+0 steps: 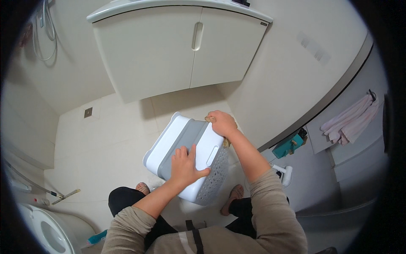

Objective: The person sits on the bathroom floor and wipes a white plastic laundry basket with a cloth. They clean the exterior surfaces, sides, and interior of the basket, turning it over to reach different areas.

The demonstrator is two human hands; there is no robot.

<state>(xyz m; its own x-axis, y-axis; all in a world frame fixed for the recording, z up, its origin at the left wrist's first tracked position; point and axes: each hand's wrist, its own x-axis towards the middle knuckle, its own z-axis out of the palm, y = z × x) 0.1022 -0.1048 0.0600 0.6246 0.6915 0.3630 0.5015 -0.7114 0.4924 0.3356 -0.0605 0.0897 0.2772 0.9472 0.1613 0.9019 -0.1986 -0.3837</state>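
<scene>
A white and grey collapsible plastic basket [177,133] lies tilted in front of me. Its perforated grey face [214,179] points to the right, beside an oblong slot in the white wall. My left hand [187,166] presses on the basket's side, steadying it, fingers spread over the grey band and thumb on the white part. In my right hand [223,123] is a bunched tan cloth [226,142], held against the basket's upper right edge. Part of the cloth is hidden under the fingers. Whether the basket touches the floor I cannot tell.
A white vanity cabinet [152,47] stands ahead. At the lower left are a toilet [57,228] and a squeegee [65,196]. A floor drain [88,112] lies left. To the right are a teal box [287,146], a white hair dryer [287,175] and a hanging pink towel [352,120].
</scene>
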